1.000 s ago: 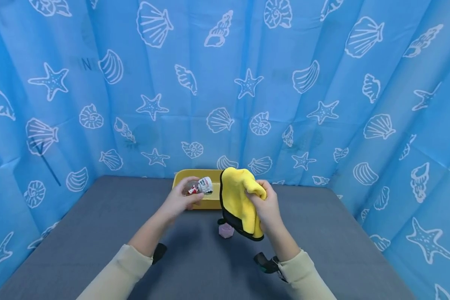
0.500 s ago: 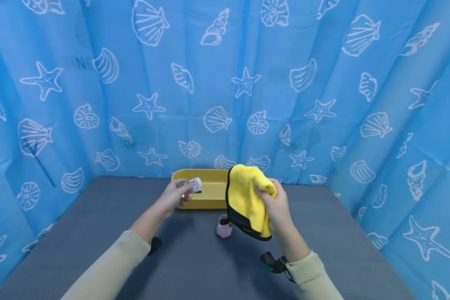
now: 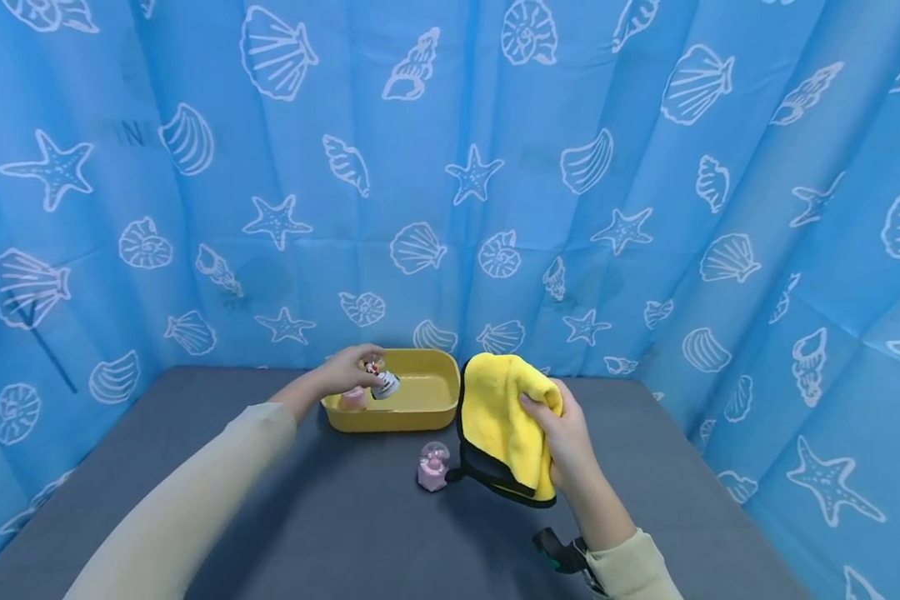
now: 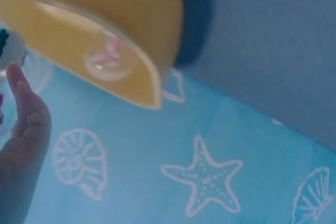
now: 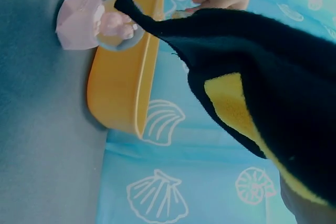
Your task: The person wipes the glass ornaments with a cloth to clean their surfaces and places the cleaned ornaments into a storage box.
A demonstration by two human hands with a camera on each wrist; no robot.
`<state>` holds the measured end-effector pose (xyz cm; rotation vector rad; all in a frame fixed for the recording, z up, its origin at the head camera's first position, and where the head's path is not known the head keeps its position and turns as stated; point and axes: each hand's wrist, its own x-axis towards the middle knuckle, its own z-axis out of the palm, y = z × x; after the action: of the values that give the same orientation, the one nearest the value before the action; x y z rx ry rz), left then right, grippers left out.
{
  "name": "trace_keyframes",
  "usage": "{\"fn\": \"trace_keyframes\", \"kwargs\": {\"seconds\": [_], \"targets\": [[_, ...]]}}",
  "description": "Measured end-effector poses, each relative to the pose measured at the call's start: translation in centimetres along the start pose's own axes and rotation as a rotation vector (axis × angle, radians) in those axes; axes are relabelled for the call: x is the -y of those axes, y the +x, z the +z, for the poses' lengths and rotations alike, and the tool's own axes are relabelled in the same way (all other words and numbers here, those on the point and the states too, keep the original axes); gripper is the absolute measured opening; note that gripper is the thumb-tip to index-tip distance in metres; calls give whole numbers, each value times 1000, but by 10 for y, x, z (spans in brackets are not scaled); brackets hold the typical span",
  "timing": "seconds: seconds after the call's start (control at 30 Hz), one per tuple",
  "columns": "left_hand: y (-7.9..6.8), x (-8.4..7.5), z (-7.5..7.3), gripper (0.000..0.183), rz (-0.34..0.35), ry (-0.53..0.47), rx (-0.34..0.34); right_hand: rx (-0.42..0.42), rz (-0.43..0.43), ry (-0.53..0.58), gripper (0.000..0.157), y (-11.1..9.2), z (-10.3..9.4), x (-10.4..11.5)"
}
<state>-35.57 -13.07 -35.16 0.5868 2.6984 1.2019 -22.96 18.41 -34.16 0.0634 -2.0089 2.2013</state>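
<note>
My left hand [image 3: 343, 370] grips a small snow globe with a white base [image 3: 385, 386], tilted base-down to the right, over the left part of a yellow tub [image 3: 397, 422]. Inside the tub, at its left end, lies a pink snow globe [image 3: 353, 398]; its clear dome also shows in the left wrist view. My right hand [image 3: 570, 437] holds a yellow towel [image 3: 502, 412] with black edging, which hangs right of the tub. A second pink snow globe [image 3: 432, 468] stands upright on the table, close to the towel's black loop [image 5: 128, 8].
The grey table [image 3: 360, 525] reaches back to a blue shell-patterned curtain [image 3: 450, 192]. The tub stands near the table's far edge. A black wrist strap and mount [image 3: 560, 552] sit on the right wrist.
My left hand has moved left with its snow globe, to the tub's left end. The towel has shifted slightly right, revealing more of the pink snow globe on the table. The head view has shifted slightly.
</note>
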Motion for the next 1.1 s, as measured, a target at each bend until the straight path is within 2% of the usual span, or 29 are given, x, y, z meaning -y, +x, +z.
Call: {"fn": "trace_keyframes", "kwargs": {"seconds": [0.13,0.3,0.6,1.1], "targets": [[12,8,1,56,24,97,40,-15,18,-9,29,-2,-3,-4],[25,19,8,56,20,145,34,-20,30,-1,28,-3,-7,-10],[39,32,29,60,-38,273,24,-13,49,11,30,-4,-12,-19],[54,46,43,57,-50,298,-82,-11,24,22,27,4,-14,-23]]}}
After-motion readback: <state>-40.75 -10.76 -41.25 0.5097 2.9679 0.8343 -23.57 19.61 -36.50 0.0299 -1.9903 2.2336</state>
